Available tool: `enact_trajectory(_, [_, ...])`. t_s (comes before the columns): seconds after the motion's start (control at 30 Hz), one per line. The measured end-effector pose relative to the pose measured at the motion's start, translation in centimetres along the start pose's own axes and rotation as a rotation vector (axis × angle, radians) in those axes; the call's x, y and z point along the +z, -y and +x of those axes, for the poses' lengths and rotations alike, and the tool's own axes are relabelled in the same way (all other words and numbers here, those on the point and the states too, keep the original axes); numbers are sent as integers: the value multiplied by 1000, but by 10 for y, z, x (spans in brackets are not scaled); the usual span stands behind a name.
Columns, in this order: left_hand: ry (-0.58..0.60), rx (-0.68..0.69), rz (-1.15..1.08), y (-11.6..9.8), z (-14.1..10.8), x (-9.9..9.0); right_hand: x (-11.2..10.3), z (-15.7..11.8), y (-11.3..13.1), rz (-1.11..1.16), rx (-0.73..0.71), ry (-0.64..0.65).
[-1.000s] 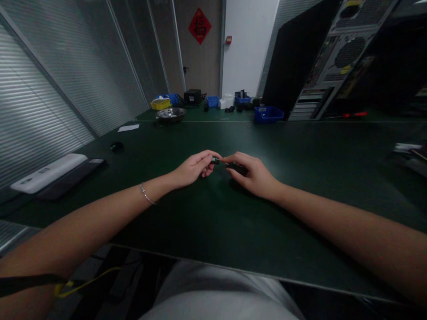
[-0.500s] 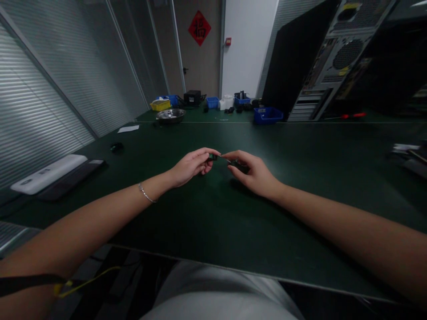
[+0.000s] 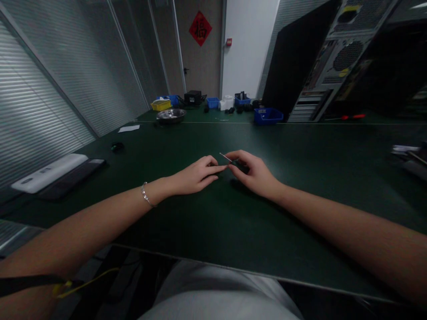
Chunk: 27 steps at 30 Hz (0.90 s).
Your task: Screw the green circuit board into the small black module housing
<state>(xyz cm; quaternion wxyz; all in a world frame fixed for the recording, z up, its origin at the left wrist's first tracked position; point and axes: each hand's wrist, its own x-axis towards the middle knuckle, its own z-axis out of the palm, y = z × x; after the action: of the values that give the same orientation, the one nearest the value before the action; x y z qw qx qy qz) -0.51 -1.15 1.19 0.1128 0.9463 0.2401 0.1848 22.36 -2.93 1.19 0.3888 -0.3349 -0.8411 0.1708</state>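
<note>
My right hand [image 3: 251, 171] is closed round what looks like a slim screwdriver [image 3: 226, 157], its thin metal shaft pointing up and left from the fingers. The palm and fingers hide most of its handle. Just to the left, my left hand [image 3: 196, 174] is turned back upward, index finger and thumb reaching toward the right fingertips. Its index tip meets, or nearly meets, the right hand's thumb and fingers. The other left fingers are curled under, and whatever they hold is hidden. Both hands are just above the dark green table [image 3: 200, 222].
Along the back stand a metal bowl [image 3: 171, 116], a yellow bin [image 3: 161, 105], a blue bin [image 3: 268, 115] and a black box [image 3: 192, 97]. A computer case [image 3: 327, 66] rises at right back. At left lie a white device [image 3: 50, 172] and a mouse [image 3: 117, 146].
My left hand has rolled palm down and drawn its index finger lower, toward the right fingertips. The small green piece it held is out of sight. My right hand has hardly moved.
</note>
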Motion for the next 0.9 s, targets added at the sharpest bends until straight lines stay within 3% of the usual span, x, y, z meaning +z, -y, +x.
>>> enact_trajectory(0.23, [-26,-30,-50,4,0,0,0,0,2,-9,-5,16])
enact_trajectory(0.6, [-120,-371,-687,9,5,-6,0,0,2,-122,8,42])
enact_trajectory(0.9, [-89,-385,-783,7,6,-6,0,0,0,-173,33,55])
